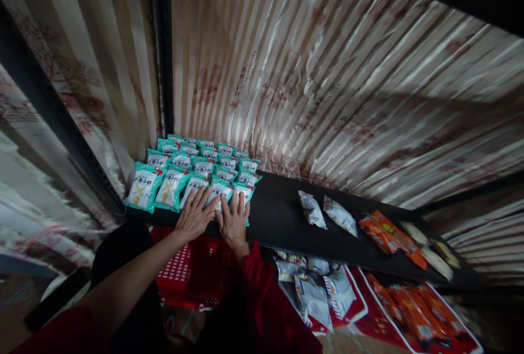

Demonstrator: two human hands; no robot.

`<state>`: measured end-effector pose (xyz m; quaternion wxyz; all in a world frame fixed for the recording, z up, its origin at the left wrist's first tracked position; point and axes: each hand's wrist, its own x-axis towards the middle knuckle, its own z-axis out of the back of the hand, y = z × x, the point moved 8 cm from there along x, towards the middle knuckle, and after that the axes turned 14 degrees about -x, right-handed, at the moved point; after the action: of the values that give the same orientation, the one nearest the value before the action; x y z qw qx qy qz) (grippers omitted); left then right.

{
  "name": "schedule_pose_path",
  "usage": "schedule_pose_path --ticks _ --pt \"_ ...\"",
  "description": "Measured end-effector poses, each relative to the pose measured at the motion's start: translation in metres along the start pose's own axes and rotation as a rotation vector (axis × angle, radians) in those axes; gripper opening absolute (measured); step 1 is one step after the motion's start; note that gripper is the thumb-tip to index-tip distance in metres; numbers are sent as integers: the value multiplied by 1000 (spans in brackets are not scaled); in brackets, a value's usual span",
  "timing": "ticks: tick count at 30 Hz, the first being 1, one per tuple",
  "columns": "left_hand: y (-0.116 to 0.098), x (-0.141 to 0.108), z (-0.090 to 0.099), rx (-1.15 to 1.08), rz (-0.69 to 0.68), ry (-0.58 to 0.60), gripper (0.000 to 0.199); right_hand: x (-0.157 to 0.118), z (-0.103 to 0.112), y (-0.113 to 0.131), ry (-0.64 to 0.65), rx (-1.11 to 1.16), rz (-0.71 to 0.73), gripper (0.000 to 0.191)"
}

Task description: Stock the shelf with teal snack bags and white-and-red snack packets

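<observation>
Rows of teal-and-white snack packets [180, 161] stand close together at the left end of the black shelf [274, 212]. My left hand [195, 216] rests with fingers spread on front-row packets near the middle. Beside it, my right hand [234, 223] lies against the packets at the right end of that row, its fingers stretched out. Neither hand is wrapped round a packet; both press against their fronts. The lower parts of the touched packets are partly hidden by my fingers.
Two white packets [339, 215] and orange packets [391, 236] lie farther right on the shelf. Below are a red basket [184, 266], white bags [313, 296] and more orange packets [421, 310] on trays. Dark posts [166, 48] and striped curtains [266, 42] enclose the shelf.
</observation>
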<state>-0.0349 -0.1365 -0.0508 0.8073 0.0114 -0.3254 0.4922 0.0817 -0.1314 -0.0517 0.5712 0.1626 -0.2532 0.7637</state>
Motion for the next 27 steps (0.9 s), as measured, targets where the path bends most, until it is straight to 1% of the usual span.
schedule_pose_path --ticks 5,8,16,20,23,27 --pt "-2 -3 6 2 -15 -51 49 -1 9 -1 -62 -1 11 52" --pt "-3 -4 6 -2 -25 -55 49 -2 11 0 -84 3 10 53" --pt "-2 -1 3 -4 -13 -25 54 0 2 3 -37 1 23 54" --pt "-1 -2 2 -2 -15 -36 54 -1 1 3 -47 4 23 54" --pt "-1 -4 2 -4 -26 -47 54 -2 4 3 -76 16 29 52" --pt "-3 -4 4 -7 -38 -72 52 -1 13 1 -116 34 5 53"
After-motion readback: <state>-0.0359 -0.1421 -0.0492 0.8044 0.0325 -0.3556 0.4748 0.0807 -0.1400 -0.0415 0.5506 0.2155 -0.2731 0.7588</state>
